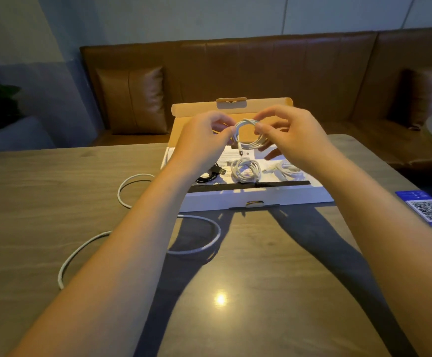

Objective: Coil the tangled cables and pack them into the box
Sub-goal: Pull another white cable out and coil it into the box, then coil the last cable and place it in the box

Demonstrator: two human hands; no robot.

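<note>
cable coil, white, hangs between both hands above the open box, its ring upright and facing the camera, plug end dangling down; left hand pinches its left side, right hand pinches its top and right side, both equally near; box floor lies straight below, beside two white coils already packed

Three coils crowd the box floor; its raised lid blocks the far side. A loose cable sprawls across the near-left desk.
</note>
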